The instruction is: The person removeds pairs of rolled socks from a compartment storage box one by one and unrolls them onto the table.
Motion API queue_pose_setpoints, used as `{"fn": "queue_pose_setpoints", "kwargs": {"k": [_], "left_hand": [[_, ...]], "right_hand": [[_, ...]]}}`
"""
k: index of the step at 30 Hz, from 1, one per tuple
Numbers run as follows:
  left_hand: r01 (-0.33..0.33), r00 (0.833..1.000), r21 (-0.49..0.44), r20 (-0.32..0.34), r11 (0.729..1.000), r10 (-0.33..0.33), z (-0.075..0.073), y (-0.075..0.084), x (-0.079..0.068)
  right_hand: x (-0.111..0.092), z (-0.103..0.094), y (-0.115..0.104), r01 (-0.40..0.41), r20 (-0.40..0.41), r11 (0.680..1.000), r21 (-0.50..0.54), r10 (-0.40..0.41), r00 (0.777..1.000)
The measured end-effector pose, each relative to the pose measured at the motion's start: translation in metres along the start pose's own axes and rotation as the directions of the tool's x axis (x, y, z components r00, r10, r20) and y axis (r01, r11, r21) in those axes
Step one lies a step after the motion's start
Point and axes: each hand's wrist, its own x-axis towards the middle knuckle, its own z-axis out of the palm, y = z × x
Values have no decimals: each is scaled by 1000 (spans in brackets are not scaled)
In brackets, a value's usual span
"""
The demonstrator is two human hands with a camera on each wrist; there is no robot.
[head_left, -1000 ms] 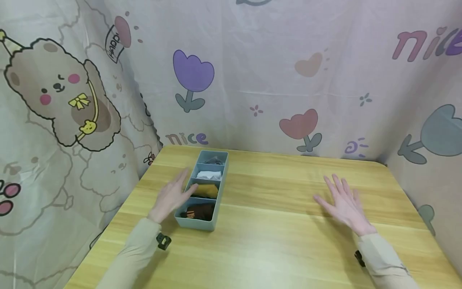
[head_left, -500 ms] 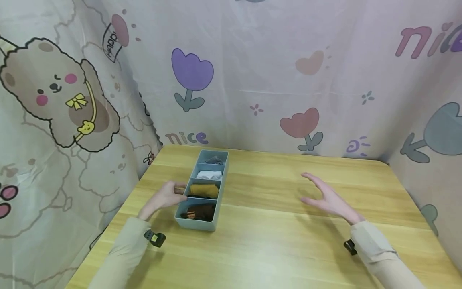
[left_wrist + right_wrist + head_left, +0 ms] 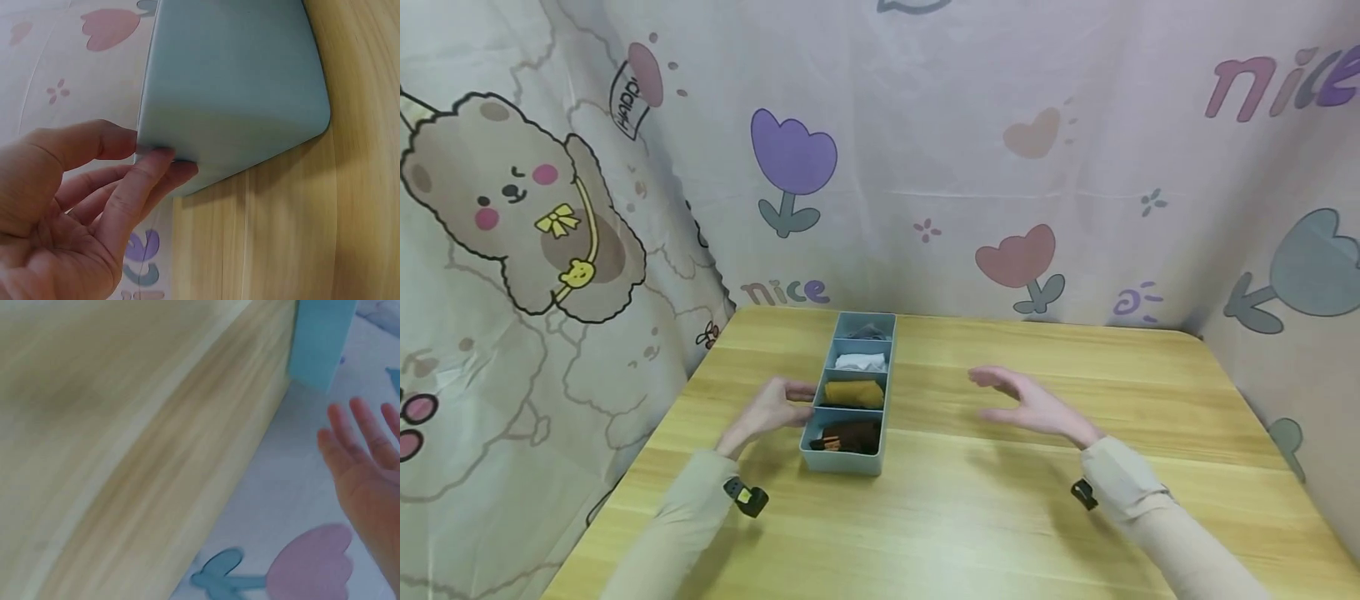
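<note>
The left hand [image 3: 771,410] is pinching the left wall of the box [image 3: 842,463], thumb at the rim and fingertips against the outer face. The box is standing on the table [image 3: 970,500], left of its middle; from near to far, its compartments are holding brown cloth [image 3: 861,435], mustard cloth [image 3: 853,393], white cloth [image 3: 861,362] and an unclear item [image 3: 868,332]. The right hand [image 3: 1033,406], released, is hovering to the box's right, thumb and fingers apart.
</note>
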Motion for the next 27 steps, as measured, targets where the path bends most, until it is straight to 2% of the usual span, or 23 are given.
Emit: {"fn": "queue_pose_setpoints", "kwargs": {"k": [3,6,10,14,18,22,24,27], "left_hand": [[-11,1000,-30,9,999,12,7,2,6],[-16,1000,-45,19,999,17,14,6,11],[-9,1000,-54,26,999,11,20,11,14],[21,1000,-75,24,997,-19,23,14,16],[58,998,-82,26,995,-56,24,15,16],[63,998,-86,28,994,-61,25,16,16],[60,998,-88,24,994,-58,25,17,16],[57,998,-87,11,995,-57,25,17,16]], "right_hand": [[15,6,-11,40,88,997,72,-46,995],[30,14,-21,86,177,987,134,-109,978],[51,26,-35,101,297,973,208,-161,941],[71,40,-48,79,410,971,228,-169,896],[89,54,-59,53,495,986,157,-125,860],[102,66,-69,27,555,997,78,-66,829],[107,71,-74,35,582,999,38,-51,811],[115,80,-79,108,622,992,-59,-48,781]]}}
